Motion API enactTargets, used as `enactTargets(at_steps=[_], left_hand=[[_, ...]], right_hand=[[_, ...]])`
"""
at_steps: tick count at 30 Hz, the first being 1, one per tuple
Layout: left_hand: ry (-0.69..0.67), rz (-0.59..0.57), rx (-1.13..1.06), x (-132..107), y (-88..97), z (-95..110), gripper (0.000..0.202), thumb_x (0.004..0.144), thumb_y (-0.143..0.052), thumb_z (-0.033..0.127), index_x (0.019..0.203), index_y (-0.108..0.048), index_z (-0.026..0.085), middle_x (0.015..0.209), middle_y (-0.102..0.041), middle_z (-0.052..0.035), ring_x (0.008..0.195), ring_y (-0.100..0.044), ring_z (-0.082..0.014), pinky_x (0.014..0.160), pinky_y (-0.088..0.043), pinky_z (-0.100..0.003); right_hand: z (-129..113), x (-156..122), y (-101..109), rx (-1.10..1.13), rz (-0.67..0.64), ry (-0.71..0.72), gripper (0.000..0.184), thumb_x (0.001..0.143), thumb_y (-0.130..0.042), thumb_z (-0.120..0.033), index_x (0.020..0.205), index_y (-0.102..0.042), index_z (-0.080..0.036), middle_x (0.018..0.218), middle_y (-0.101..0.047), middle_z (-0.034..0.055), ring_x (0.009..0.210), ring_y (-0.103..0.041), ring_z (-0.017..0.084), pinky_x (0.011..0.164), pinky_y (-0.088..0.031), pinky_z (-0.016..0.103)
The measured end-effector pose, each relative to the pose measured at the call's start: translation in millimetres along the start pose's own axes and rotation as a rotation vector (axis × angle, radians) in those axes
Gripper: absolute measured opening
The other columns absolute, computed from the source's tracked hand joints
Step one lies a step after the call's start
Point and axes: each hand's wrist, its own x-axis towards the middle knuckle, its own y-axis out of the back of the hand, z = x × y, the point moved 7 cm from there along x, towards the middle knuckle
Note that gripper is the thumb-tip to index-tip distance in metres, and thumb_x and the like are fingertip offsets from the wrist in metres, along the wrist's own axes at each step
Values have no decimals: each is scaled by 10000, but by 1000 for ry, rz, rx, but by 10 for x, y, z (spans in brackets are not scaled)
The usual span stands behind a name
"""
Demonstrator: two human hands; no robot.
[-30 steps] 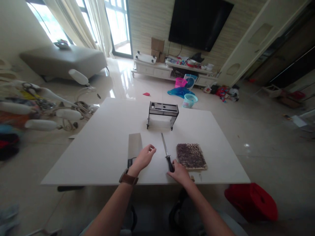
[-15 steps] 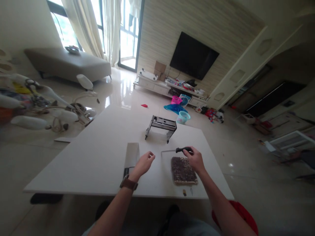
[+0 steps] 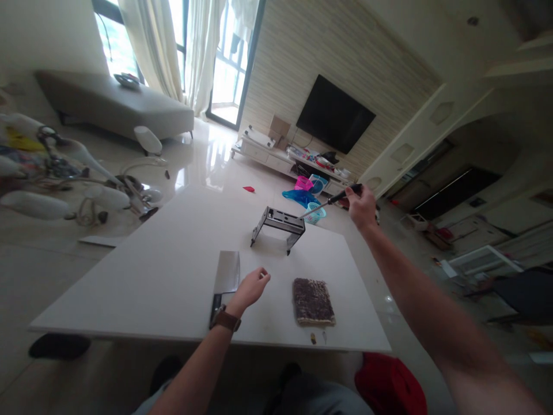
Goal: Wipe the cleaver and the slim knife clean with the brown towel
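Observation:
My right hand (image 3: 360, 206) is raised over the far right of the white table (image 3: 173, 271), closed on the black handle of a honing steel (image 3: 322, 206). The steel's tip points down-left at the right end of the black knife rack (image 3: 279, 222). My left hand (image 3: 251, 289), with a brown watch at the wrist, rests on the table with its fingers loosely curled and nothing in them. Just left of it lies a cleaver (image 3: 226, 278). A dark patterned mat (image 3: 313, 301) lies to its right.
A red bag (image 3: 393, 386) sits on the floor under the table's right corner. A grey sofa (image 3: 112, 106) and a heap of white-handled gear (image 3: 64, 184) are at the left. A TV (image 3: 334, 115) and a cluttered low cabinet stand at the back.
My right hand lifted the honing steel off the table, swung it up and away, and now holds its tip at the knife rack. The left hand stayed beside the cleaver.

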Motion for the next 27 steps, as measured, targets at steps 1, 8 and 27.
enactTargets(at_steps=[1,8,27], left_hand=[[-2,1,0,4,3,-5,284,935,-444,386,960,-637,179,973,-719,-100,907,-646,-231,810,-438,-308],[9,7,-9,14,46,0,281,939,-449,387,978,-640,185,972,-726,-91,914,-656,-229,818,-447,-305],[13,-18,-3,-124,116,103,307,968,-431,410,994,-636,183,1013,-732,-102,960,-654,-237,846,-436,-311]], right_hand=[[6,73,-90,3,1,-1,454,808,-697,-627,912,-557,-208,1057,-670,120,917,-741,288,779,-661,517],[86,231,-529,-107,26,-38,430,817,-687,-598,886,-556,-195,982,-671,115,868,-711,280,750,-654,516],[746,231,-1339,-403,-196,-235,186,939,-626,-338,1014,-626,-167,1049,-711,109,933,-713,228,831,-612,385]])
